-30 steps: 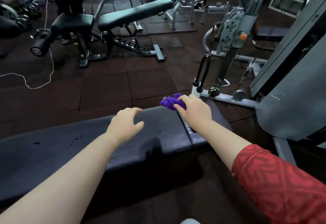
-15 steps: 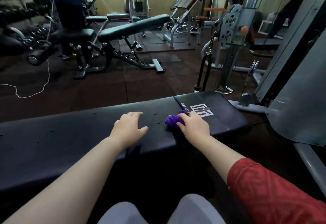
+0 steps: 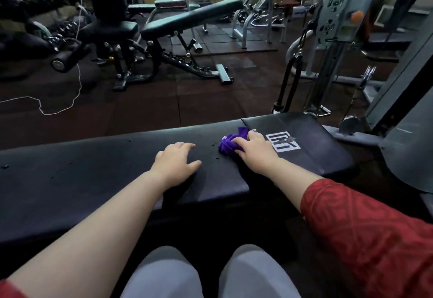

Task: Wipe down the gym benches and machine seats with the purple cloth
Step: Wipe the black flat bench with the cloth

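Right hand (image 3: 255, 151) and purple cloth (image 3: 230, 144) have slid a little toward the far side of the bench (image 3: 93, 180) since half a second ago; they are now level with the white logo (image 3: 283, 143) rather than nearer than it. Left hand (image 3: 174, 163) is in much the same spot.

Cloth: bunched, lying on the black padding at the seam between the long pad and the end pad, just left of the logo. Right fingers (image 3: 251, 137) are curled over it, clamped on the cloth and pressing it to the pad. Red patterned sleeve (image 3: 363, 227) on that arm.

Left hand: palm down on the long pad, fingers slightly apart, thumb out, holding nothing. It lies near the cloth, not touching it.

Small dark specks on the pad between the two hands. Pale knees (image 3: 164, 272) at the bottom edge.

Beyond: dark tiled floor (image 3: 164, 100), white cord (image 3: 58, 110) looped across it, incline bench (image 3: 192, 17) at the back, grey cable machine (image 3: 337, 11) to the right.
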